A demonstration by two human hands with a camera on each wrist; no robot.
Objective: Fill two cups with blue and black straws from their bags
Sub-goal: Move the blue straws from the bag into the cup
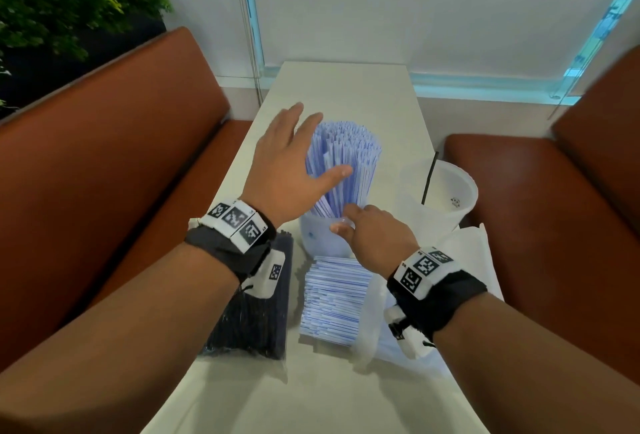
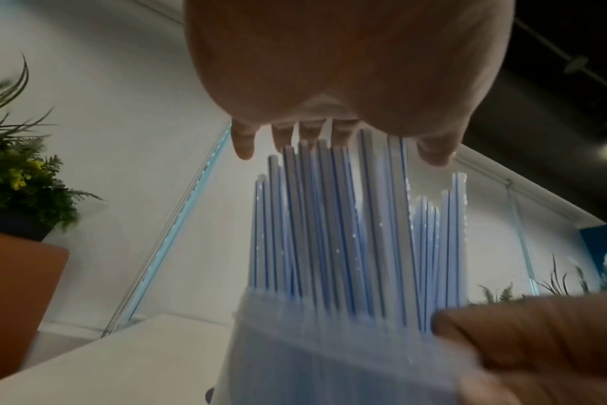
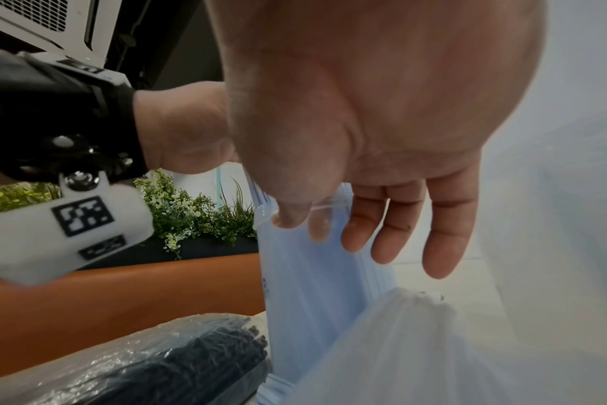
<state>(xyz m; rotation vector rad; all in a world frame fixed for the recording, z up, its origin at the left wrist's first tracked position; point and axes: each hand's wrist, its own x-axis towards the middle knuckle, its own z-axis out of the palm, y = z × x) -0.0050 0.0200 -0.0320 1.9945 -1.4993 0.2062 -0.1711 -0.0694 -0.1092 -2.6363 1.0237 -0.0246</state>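
A translucent cup (image 1: 318, 239) stands mid-table, packed with upright blue-striped straws (image 1: 346, 156). My left hand (image 1: 294, 156) is open, fingers spread, its palm against the left side of the straw bundle (image 2: 347, 233) and the thumb across the front. My right hand (image 1: 344, 220) pinches the cup's rim (image 3: 312, 287) between thumb and index finger, the other fingers hanging straight. A second cup (image 1: 446, 191) at the right holds one black straw (image 1: 429, 177). A bag of black straws (image 1: 256, 312) and a stack of blue straws (image 1: 334, 298) in an opened bag lie near me.
The narrow white table (image 1: 346, 87) runs between two orange bench seats (image 1: 121, 156). White plastic wrapping (image 1: 467, 260) lies crumpled under my right wrist beside the second cup. A green plant (image 1: 69, 0) stands behind the left bench.
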